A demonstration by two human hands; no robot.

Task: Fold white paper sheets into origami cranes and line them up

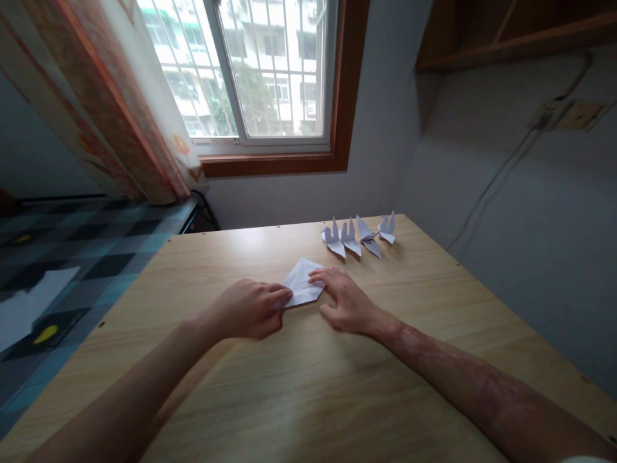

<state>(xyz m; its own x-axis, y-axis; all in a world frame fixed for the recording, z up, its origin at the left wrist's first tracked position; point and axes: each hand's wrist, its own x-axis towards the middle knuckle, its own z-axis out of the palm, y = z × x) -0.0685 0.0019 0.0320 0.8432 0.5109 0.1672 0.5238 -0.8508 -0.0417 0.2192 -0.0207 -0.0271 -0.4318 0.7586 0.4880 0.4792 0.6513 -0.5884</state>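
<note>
A folded sheet of white paper (301, 280) lies on the wooden table between my hands. My left hand (255, 308) is closed on its left corner, thumb and fingers pinching the edge. On the paper's right side rest the fingertips of my right hand (344, 299); its fingers are stretched out and the thumb is held apart below, on or just over the table. The paper has a pointed top and visible crease lines. Some of its left corner is hidden under my left fingers.
Several white origami cranes (359, 238) stand in a row near the far right of the table (231, 411). Left of it, loose white paper (36, 305) lies on a checked bedspread (106, 257). A cable (496, 177) runs down the right wall.
</note>
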